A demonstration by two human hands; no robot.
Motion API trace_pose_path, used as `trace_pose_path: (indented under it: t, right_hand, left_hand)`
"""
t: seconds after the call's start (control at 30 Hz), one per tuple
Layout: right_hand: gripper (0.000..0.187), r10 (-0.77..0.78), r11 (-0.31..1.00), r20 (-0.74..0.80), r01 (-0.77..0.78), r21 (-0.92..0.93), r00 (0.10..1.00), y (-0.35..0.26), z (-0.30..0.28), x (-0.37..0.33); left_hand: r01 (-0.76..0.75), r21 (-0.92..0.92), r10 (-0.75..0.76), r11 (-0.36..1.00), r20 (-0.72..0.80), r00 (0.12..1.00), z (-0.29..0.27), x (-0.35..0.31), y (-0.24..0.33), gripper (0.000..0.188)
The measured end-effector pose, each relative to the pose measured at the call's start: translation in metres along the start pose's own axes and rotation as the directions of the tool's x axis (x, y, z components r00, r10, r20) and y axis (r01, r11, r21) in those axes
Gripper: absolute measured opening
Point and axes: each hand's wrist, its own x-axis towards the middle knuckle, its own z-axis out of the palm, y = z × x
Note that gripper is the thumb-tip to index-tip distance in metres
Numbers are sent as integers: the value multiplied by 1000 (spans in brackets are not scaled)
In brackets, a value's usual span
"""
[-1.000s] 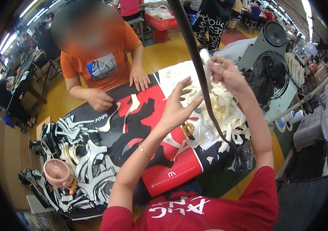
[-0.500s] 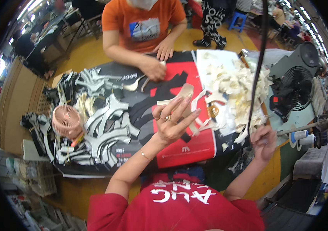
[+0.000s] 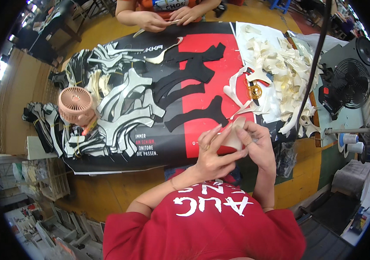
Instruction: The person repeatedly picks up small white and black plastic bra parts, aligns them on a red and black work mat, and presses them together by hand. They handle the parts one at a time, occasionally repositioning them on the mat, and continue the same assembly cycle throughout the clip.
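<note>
Close to my body, just past the table's near edge, my left hand point(image 3: 214, 157) and my right hand point(image 3: 261, 145) meet around one cream, flat, bendable cut piece point(image 3: 232, 139). The left fingers hold it from the left and below. My right thumb presses on its right side, with the fingers behind it. Part of the piece is hidden by the fingers. Beyond my hands, black curved cut pieces point(image 3: 198, 71) lie spread on the red and black table cover point(image 3: 211, 41). White strips point(image 3: 237, 89) and yellow rubber bands point(image 3: 254, 91) lie to the right.
Grey-white branched pieces point(image 3: 128, 119) are heaped at the left beside a pink fan point(image 3: 75, 104). A pile of cream scraps point(image 3: 280, 65) covers the right end. Across the table are a co-worker's hands point(image 3: 167, 18). A black fan point(image 3: 350, 82) and thread spools point(image 3: 350, 143) stand at right.
My right hand has come left to join my left hand on the cream piece, which is now nearer my body. The view has shifted, and the co-worker's hands have come together around a thin piece.
</note>
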Motion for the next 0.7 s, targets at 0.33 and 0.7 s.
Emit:
trace_pose_path:
  t: [0.33,0.7]
  right_hand:
    - [16,-279,589,160,301,-750,947,-23,6,-4]
    - [13,-485,707,-203,245,-663,850,-13,27,-12]
  left_hand:
    - [612,-574,-536,544,324,780,-46,32,-15,21]
    - [363,-279,-382,889,-16,924,-21,32,-20,17]
